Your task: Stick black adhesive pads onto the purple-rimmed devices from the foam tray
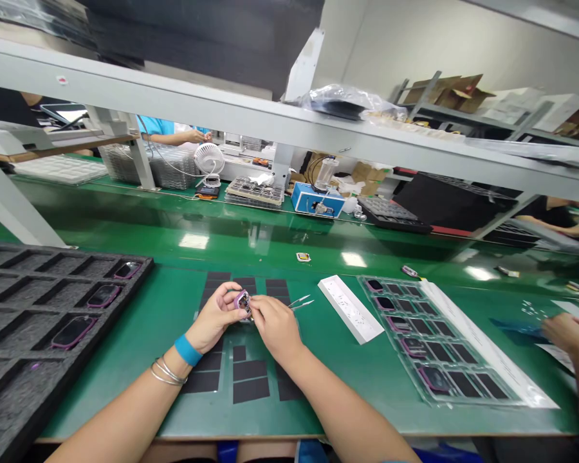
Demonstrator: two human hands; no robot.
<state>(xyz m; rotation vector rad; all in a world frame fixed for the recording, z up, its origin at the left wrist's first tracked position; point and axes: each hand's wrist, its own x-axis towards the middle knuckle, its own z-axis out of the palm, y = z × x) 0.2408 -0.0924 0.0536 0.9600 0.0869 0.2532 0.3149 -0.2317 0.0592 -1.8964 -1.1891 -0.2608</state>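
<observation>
A small purple-framed device, like a smartwatch case (242, 299), sits in the fingers of my left hand (215, 316), its open side showing small inner parts. The fingertips of my right hand (276, 326) are pinched at its right edge; whether they grip a tiny part there is hidden. Metal tweezers (301, 302) are tucked in my right hand, with their two prongs sticking out to the right. Under both hands, black rectangular pads (251, 379) lie in columns on the green bench (313, 399).
At left stands a black foam tray (84, 360) with several purple-framed cases. A white box (350, 308) of tiny parts and a clear plastic tray (429, 341) of cases lie to the right. Another person's hand (572, 334) is at far right. A conveyor (251, 235) runs behind, under a shelf beam.
</observation>
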